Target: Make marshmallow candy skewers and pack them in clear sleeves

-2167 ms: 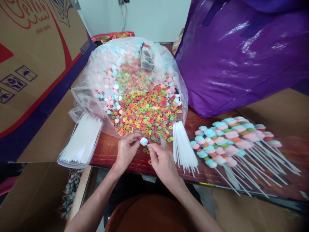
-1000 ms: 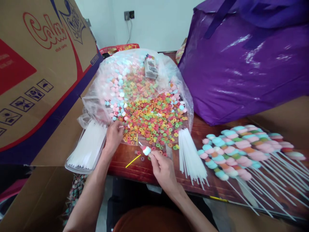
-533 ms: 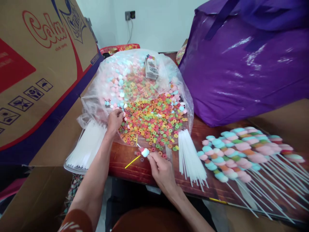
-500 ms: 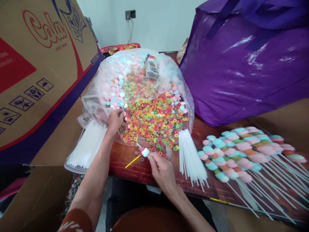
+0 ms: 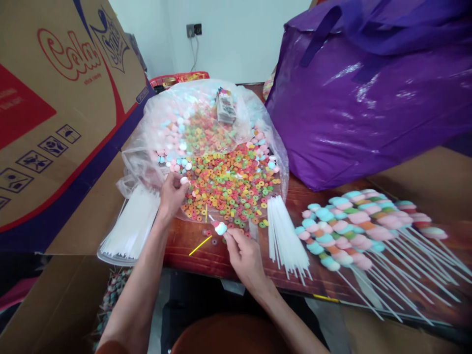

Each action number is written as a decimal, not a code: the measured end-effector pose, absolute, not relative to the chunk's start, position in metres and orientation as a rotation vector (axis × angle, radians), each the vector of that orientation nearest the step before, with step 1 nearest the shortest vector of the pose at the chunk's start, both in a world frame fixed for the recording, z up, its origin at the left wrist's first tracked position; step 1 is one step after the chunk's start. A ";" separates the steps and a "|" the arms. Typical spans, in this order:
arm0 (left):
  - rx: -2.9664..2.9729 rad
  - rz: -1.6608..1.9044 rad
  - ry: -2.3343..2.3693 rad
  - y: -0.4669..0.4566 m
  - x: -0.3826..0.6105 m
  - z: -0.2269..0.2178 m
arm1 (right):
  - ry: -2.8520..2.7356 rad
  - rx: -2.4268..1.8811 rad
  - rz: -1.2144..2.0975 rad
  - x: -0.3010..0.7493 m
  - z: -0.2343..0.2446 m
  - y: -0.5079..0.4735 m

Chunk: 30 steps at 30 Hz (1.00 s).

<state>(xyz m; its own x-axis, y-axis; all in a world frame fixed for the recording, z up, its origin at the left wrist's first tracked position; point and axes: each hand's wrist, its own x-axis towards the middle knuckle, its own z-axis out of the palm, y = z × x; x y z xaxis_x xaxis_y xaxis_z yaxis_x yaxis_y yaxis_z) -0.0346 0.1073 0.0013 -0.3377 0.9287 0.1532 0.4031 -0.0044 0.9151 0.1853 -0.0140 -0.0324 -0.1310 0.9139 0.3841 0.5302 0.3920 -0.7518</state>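
Note:
My right hand (image 5: 241,250) is closed on a white stick with a pale blue and red candy (image 5: 220,228) threaded near its tip, held just above the wooden table (image 5: 206,255). My left hand (image 5: 171,194) pinches a small white-pink candy (image 5: 184,180) at the left edge of the pile of coloured ring candies (image 5: 228,182), which lies on an open clear plastic bag (image 5: 147,147). Pink, blue and white round candies (image 5: 173,147) lie further back in the bag.
Loose white sticks (image 5: 282,231) lie right of my right hand. Several finished candy skewers (image 5: 350,221) fan out at the right. A bagged bundle of white sticks (image 5: 127,228) sits at left. A cardboard box (image 5: 55,98) and a purple bag (image 5: 368,98) flank the table. A yellow stick (image 5: 200,245) lies near.
My left hand left the skewer, reached into the pile at the left and now pinches a small pale candy, drawn slightly back. My right hand has stayed put with the stick.

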 end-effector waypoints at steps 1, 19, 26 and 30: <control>1.312 1.371 1.648 0.096 -0.031 0.003 | -1.775 -1.260 0.571 0.186 -0.032 -0.014; 0.802 1.420 1.283 0.023 0.018 -0.026 | -1.744 -1.266 0.692 0.178 -0.026 -0.012; 0.847 1.416 1.340 0.019 0.019 -0.033 | -1.797 -1.291 0.668 0.179 -0.025 -0.010; 1.097 1.402 1.553 0.013 0.023 -0.025 | -1.833 -1.377 0.666 0.179 -0.023 -0.010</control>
<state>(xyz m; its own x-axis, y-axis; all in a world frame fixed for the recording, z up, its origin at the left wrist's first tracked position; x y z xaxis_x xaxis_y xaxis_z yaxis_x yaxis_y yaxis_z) 0.0234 0.0132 -0.0251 -0.3427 0.9394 0.0101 0.1057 0.0278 0.9940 0.1787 -0.0101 -0.0232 -0.1541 0.9565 0.2477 0.5746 0.2907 -0.7651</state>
